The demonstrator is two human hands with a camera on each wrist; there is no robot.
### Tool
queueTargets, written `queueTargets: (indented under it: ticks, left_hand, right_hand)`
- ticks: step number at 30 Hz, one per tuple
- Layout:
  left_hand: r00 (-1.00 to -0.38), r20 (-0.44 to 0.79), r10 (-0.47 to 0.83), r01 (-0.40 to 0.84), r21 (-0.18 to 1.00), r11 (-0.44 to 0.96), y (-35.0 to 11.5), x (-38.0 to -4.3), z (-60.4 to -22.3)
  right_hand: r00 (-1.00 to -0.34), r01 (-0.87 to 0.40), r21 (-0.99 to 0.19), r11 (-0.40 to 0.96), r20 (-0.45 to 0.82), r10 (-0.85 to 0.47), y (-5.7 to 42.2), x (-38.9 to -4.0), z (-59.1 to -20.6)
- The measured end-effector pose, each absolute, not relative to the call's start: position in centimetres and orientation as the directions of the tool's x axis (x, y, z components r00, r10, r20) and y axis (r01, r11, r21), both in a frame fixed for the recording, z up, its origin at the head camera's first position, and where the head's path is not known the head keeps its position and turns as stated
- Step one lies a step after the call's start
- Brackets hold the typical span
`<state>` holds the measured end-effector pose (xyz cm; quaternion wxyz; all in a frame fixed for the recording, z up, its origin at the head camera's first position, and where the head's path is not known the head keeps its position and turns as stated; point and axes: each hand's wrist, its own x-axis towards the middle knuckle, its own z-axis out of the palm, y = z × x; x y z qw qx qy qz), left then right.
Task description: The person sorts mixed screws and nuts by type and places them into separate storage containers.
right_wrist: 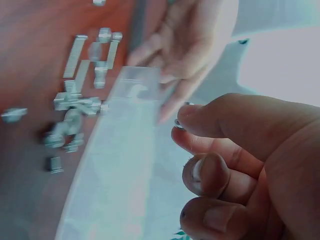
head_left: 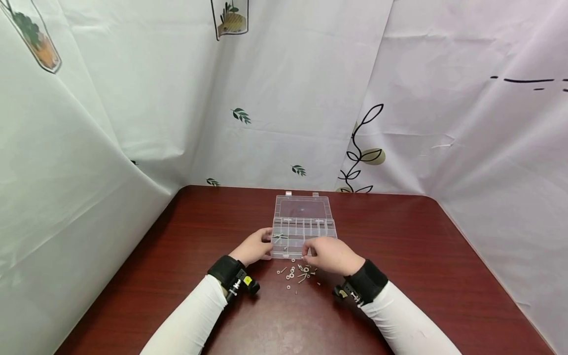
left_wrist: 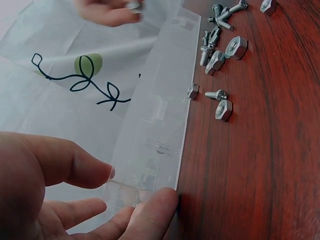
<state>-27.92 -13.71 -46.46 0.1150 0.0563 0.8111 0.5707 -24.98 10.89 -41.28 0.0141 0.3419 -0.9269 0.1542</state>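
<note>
A clear plastic compartment box (head_left: 303, 230) stands on the table with its lid folded back. My left hand (head_left: 254, 248) holds the box at its left end, and in the left wrist view its fingertips are against the front corner. Over the box's front right part, my right hand (head_left: 334, 255) pinches a small metal nut (left_wrist: 134, 6) between thumb and forefinger; most of the nut is hidden by the fingertips. Several screws (head_left: 279, 236) lie in a left compartment. In front of the box are loose nuts (left_wrist: 236, 47) and bolts (right_wrist: 75, 56).
The dark red wooden table (head_left: 213, 212) reaches back to a white patterned curtain (head_left: 284, 98). Loose hardware lies close along the box's front wall, with a nut (left_wrist: 193, 91) right at its lower edge. Both wrists wear black camera bands (head_left: 367, 282).
</note>
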Motion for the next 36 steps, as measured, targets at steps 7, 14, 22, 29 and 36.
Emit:
queueTargets:
  ticks: [7, 14, 22, 29, 36]
  left_hand:
    - [-0.968, -0.117, 0.223, -0.034, 0.937, 0.347, -13.6, -27.8, -46.5]
    - [-0.969, -0.115, 0.218, -0.032, 0.937, 0.349, -13.8, -27.7, -46.4]
    - [-0.964, -0.109, 0.241, -0.019, 0.937, 0.349, -13.9, -27.7, -46.4]
    - [-0.965, -0.114, 0.235, -0.026, 0.937, 0.348, -13.9, -27.7, -46.4]
    - [-0.966, -0.121, 0.229, -0.029, 0.929, 0.368, -13.8, -27.5, -46.1]
  right_hand:
    - [-0.794, -0.602, -0.354, 0.716, 0.170, -0.584, 8.9, -25.9, -39.6]
    - [-0.844, -0.524, -0.428, 0.737, 0.143, -0.517, 6.4, -27.6, -40.2]
    - [-0.842, -0.521, -0.423, 0.741, 0.111, -0.529, 4.6, -29.1, -42.5]
    - [-0.843, -0.523, -0.387, 0.759, 0.099, -0.530, 4.1, -29.2, -43.7]
    - [-0.849, -0.518, -0.357, 0.777, 0.105, -0.517, 4.0, -29.1, -43.9]
